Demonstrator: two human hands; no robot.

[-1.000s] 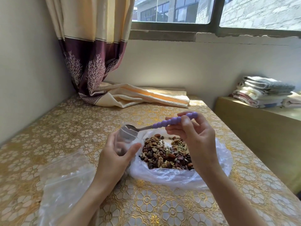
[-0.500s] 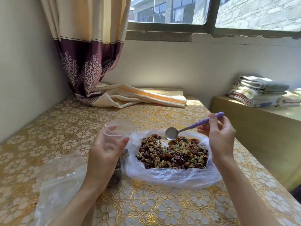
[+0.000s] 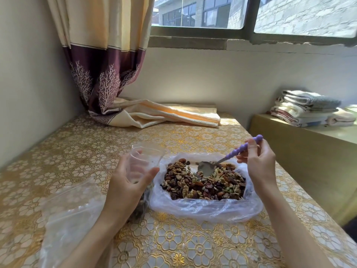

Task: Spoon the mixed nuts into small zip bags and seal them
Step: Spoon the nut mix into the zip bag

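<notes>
The filling looks only partly done: the left hand (image 3: 127,184) grips a small clear zip bag (image 3: 144,161) upright with its mouth held open, some nuts showing dark at its bottom below the palm, while the big heap of mixed nuts (image 3: 204,181) in the loose plastic bag (image 3: 202,208) at 3 o'clock of it is barely dented. The right hand (image 3: 257,161) pinches the purple beaded handle of the spoon (image 3: 206,168), whose bowl rests on the far side of the heap and looks unloaded — so I judge another scoop is being taken. This bag is unsealed, and more clear bags (image 3: 63,213) lie flat at 8 o'clock — filling and sealing remain.
</notes>
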